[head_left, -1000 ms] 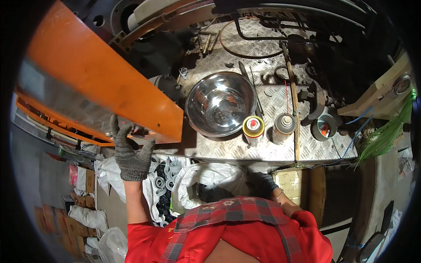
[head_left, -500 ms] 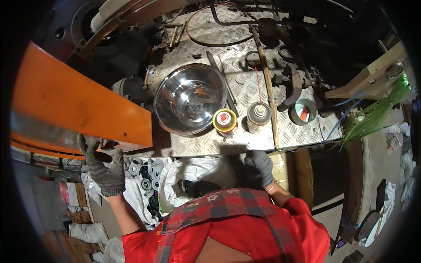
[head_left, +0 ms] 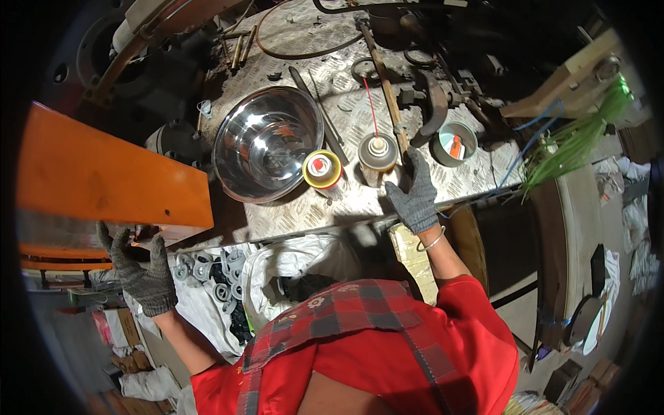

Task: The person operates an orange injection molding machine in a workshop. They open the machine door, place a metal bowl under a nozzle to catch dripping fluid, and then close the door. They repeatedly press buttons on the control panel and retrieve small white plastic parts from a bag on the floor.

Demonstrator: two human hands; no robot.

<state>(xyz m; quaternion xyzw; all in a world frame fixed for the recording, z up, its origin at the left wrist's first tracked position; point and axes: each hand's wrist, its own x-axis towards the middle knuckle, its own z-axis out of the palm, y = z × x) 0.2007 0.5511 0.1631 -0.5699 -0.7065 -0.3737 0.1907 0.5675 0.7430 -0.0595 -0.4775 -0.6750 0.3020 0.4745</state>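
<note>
Orange sheet metal fills the view at nine o'clock: a long orange panel juts in from the left edge, and the left hand, in a grey knit glove, is raised just under its lower lip with fingers spread wide and the palm turned up toward it; whether the fingertips touch the panel or fall just short cannot be told. It grips nothing. Compared with a second ago this hand has sunk lower in the view and the panel has slid toward the left edge, so the head seems to have turned rightward. Moving toward the centre, at about six o'clock from the panel, white sacks of grey ring-shaped parts lie below the bench. On the chequered steel bench top, at about eleven o'clock from centre, a shiny steel bowl sits empty, and just to its right stands a spray can with a yellow cap. Beside that is a second spray can, uncapped, with a thin red straw rising from its nozzle. The biggest change is at the right hand: a second ago it was down below the bench edge, and now it has come up onto the bench, fingers loosely extended, resting just right of the uncapped can, near it but closed around nothing. Farther right, at two o'clock, a small open tin sits among dark, greasy machine parts.
</note>
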